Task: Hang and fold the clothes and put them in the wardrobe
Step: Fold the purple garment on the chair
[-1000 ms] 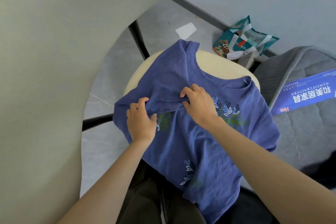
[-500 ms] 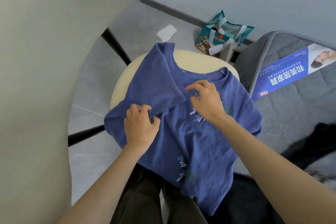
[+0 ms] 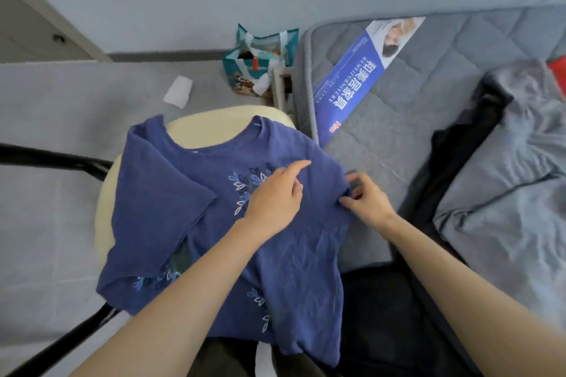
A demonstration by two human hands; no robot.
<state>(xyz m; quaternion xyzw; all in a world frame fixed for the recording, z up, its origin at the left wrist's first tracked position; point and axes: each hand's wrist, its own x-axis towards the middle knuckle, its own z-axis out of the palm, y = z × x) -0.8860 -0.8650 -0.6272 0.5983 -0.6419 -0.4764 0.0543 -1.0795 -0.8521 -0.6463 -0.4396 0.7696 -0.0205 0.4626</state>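
Two hands on blue T-shirt (image 3: 171, 208), spread over cream seat (image 3: 214, 125), hem hanging off its near edge. Left hand (image 3: 272, 196) rests on cloth, forefinger straight, grasping nothing. Right hand (image 3: 367, 199) pinches sleeve edge at seat's right side.

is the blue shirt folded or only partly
Partly folded: on the blue shirt the left side is turned in over the front; the right side lies unfolded, its edge pinched by the right hand.
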